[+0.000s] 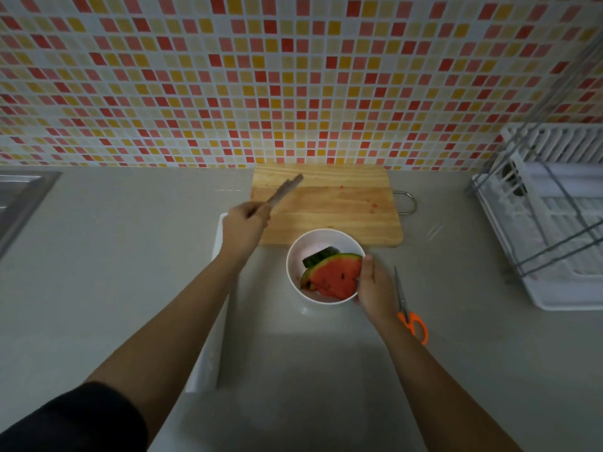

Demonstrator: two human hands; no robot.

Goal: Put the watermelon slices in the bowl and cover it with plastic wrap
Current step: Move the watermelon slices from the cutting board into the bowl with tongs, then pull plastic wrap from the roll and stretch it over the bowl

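Observation:
A white bowl (295, 256) stands on the grey counter just in front of a wooden cutting board (339, 203). A red watermelon slice (336, 277) with green rind leans in the bowl, and a darker rind piece (318, 256) lies behind it. My right hand (373, 288) grips the bowl's right rim, thumb by the slice. My left hand (243, 228) is shut on a knife (287, 189), blurred, whose blade points up and right over the board's left edge. A long white box (208, 347), perhaps the plastic wrap, lies under my left forearm.
Orange-handled scissors (409, 313) lie right of the bowl. A white dish rack (554, 223) fills the right side. A steel sink edge (19, 197) shows at far left. A tiled wall rises behind the board. Red juice spots dot the board.

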